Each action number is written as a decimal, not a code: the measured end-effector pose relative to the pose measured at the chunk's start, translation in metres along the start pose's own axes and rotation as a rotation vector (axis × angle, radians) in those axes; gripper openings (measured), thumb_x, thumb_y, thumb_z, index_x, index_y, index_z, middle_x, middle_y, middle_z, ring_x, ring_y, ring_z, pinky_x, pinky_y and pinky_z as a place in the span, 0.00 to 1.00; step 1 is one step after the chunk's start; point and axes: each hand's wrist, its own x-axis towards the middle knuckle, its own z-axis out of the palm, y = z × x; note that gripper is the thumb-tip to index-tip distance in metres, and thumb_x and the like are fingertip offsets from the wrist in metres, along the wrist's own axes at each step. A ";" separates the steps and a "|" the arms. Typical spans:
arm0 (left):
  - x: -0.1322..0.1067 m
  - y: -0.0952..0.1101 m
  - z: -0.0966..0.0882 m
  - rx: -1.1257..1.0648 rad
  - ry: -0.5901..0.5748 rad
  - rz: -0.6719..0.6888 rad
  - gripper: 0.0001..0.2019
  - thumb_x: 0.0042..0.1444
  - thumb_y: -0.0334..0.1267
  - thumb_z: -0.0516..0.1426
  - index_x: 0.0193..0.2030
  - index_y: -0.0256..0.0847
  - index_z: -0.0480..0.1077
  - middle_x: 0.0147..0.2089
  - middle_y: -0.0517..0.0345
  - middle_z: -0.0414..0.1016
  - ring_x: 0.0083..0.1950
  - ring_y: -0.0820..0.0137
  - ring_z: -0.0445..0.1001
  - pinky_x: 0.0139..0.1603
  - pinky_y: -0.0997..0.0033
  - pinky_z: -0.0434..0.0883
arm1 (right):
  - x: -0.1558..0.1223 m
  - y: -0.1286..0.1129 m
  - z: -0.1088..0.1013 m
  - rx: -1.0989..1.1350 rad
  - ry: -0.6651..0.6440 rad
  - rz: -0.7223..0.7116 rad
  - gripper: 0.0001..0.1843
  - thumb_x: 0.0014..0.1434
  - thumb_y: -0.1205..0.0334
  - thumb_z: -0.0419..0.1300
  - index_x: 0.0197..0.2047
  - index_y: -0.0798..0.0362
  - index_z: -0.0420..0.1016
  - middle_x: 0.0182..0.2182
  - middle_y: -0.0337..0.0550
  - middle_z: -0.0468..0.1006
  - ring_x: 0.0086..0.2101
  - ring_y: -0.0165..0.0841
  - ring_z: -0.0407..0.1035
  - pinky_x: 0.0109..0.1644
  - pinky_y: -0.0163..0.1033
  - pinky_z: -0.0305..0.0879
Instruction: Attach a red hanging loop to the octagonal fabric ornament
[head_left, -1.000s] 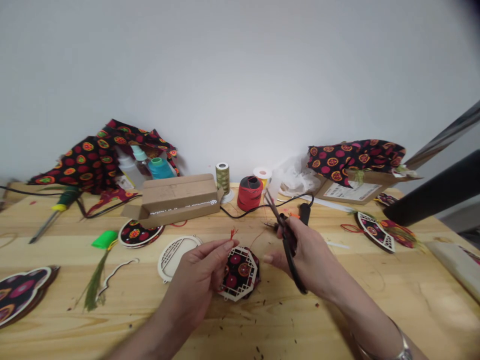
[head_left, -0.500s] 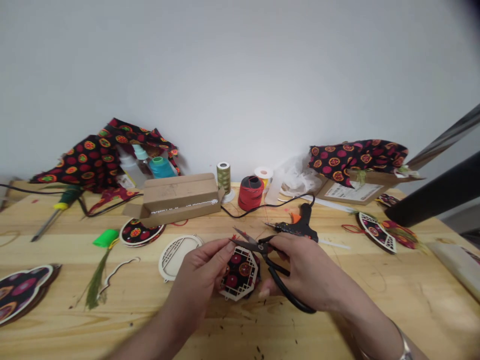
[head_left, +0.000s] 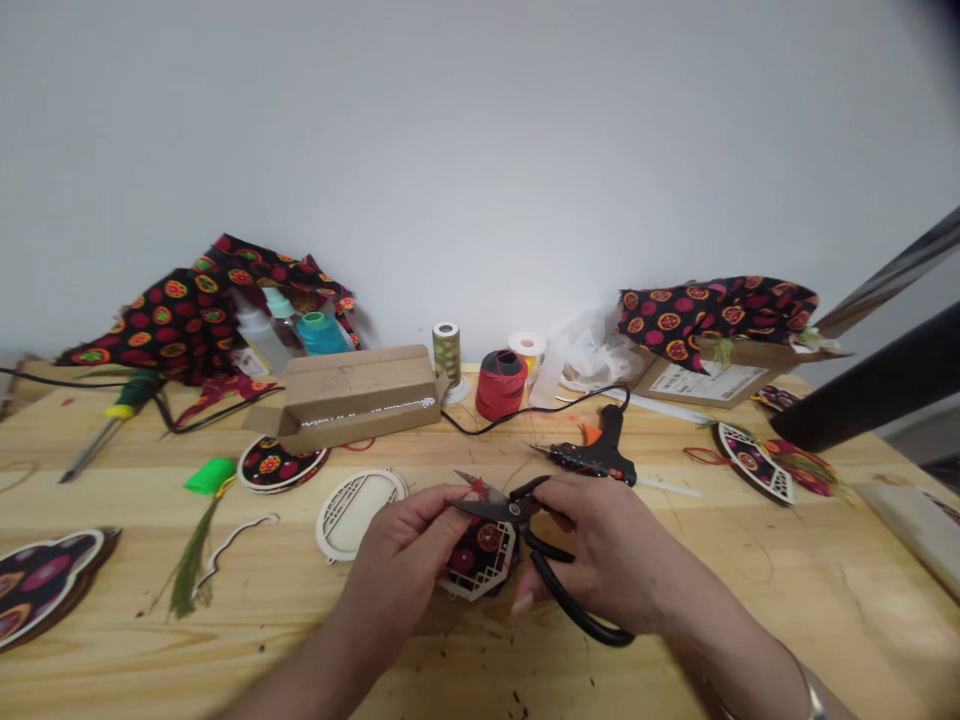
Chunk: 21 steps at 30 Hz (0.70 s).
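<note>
In the head view my left hand (head_left: 405,555) grips the left edge of an octagonal ornament (head_left: 484,560), dark flowered fabric framed by pale wooden lattice. Its thumb and forefinger are pinched together near the ornament's top, where a small tuft of red thread (head_left: 478,487) sticks up. My right hand (head_left: 611,550) is closed on black-handled scissors (head_left: 514,510). Their blades are parted and point left, one on each side of the red tuft, close to my left fingertips. The scissors partly cover the ornament's upper edge.
Left of my hands lie a round wooden frame (head_left: 352,515), a green tassel (head_left: 187,565) and a screwdriver (head_left: 101,440). Behind stand a cardboard box (head_left: 360,395) and a red thread spool (head_left: 501,388). A hot glue gun (head_left: 600,450) with its cable lies just beyond my right hand.
The scissors have shifted slightly left and down, and their blades now stand around the red thread tuft. My left hand has barely moved.
</note>
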 end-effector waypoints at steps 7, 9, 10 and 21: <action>0.001 0.004 -0.001 0.020 -0.047 -0.012 0.09 0.50 0.41 0.60 0.35 0.42 0.79 0.28 0.59 0.80 0.29 0.70 0.74 0.31 0.75 0.70 | -0.001 0.000 0.002 0.009 -0.012 0.023 0.12 0.48 0.50 0.63 0.29 0.50 0.73 0.22 0.33 0.70 0.24 0.26 0.57 0.25 0.31 0.49; 0.001 0.006 -0.001 0.025 -0.058 -0.018 0.10 0.50 0.41 0.60 0.36 0.41 0.79 0.28 0.59 0.79 0.29 0.70 0.73 0.31 0.75 0.70 | -0.001 0.000 0.003 0.002 -0.020 0.038 0.13 0.48 0.49 0.63 0.27 0.50 0.72 0.20 0.32 0.67 0.23 0.25 0.55 0.24 0.31 0.47; 0.001 0.006 -0.002 0.031 -0.061 -0.017 0.10 0.51 0.40 0.60 0.37 0.41 0.79 0.28 0.59 0.79 0.29 0.70 0.73 0.31 0.76 0.69 | -0.001 0.000 0.003 -0.001 -0.026 0.046 0.14 0.48 0.48 0.63 0.26 0.51 0.72 0.20 0.32 0.66 0.22 0.25 0.55 0.24 0.31 0.47; 0.002 0.002 -0.007 0.011 -0.089 -0.004 0.10 0.52 0.40 0.59 0.39 0.41 0.78 0.28 0.58 0.79 0.30 0.67 0.74 0.32 0.72 0.71 | -0.001 -0.001 0.004 0.012 -0.031 0.042 0.17 0.48 0.45 0.63 0.26 0.51 0.73 0.19 0.31 0.66 0.21 0.24 0.53 0.23 0.30 0.46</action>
